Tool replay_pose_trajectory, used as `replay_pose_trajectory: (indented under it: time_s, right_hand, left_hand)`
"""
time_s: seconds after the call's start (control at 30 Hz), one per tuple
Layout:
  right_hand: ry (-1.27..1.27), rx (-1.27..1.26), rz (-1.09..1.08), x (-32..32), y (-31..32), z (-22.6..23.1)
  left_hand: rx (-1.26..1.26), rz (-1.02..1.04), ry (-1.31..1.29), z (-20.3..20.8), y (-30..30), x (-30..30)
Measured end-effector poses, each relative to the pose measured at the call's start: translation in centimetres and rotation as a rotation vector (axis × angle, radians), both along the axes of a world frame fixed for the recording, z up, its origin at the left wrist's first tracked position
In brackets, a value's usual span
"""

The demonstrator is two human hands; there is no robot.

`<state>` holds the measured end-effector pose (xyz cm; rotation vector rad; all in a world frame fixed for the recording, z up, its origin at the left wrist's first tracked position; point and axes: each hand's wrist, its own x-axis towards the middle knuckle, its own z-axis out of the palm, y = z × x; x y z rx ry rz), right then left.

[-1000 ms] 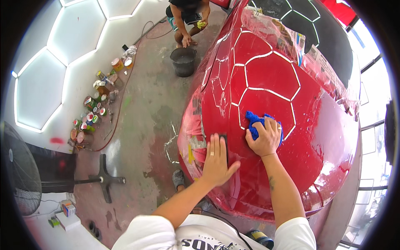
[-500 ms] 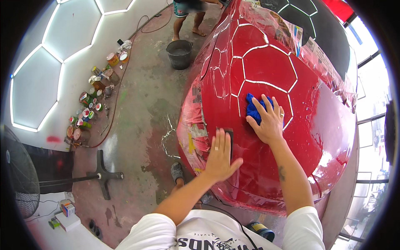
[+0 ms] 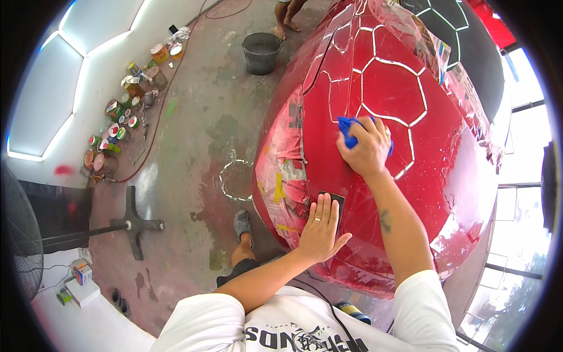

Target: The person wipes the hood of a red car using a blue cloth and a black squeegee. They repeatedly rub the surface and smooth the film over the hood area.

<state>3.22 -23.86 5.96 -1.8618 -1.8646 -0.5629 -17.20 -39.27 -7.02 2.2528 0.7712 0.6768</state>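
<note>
A glossy red car panel [image 3: 381,217] fills the space in front of me, with hexagonal light reflections across it. My right hand [image 3: 368,148] rests on the panel, its fingers curled round a bunched blue cloth [image 3: 348,130]. Nearer and to the left, my left hand [image 3: 320,230] lies flat, fingers straight, over a dark rectangular sheet or pad [image 3: 339,205] on the panel close to its taped edge. Much of that dark piece is hidden beneath the fingers; it looks like sandpaper or a sanding block.
Newspaper masking [image 3: 287,167] with pink film lines the panel's left edge. A black bucket [image 3: 261,54] stands on the floor, near another person's legs [image 3: 287,16]. Several paint cans [image 3: 114,110] line the left wall beside a hose. A fan's cross-shaped base [image 3: 134,224] stands left.
My right hand has closed from spread fingers to a grip on the blue cloth. The view has shifted, and the left hand stays flat over the dark piece.
</note>
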Motion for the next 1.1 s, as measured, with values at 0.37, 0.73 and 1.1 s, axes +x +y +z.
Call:
replay_pose_trajectory:
  time_s: [0.37, 0.73, 1.1]
  right_hand:
    - [0.006, -0.011, -0.175, 8.0, -5.9, 0.3]
    - [0.017, 0.079, -0.195, 8.2, -7.0, -0.2]
    - [0.02, 0.076, -0.192, 8.4, -7.0, 0.0]
  left_hand:
    - [0.103, 0.091, -0.017, 7.4, 27.3, 9.6]
    - [0.085, -0.049, -0.039, 3.6, 8.5, 1.9]
    - [0.164, 0.094, 0.135, 3.7, 16.4, 3.2]
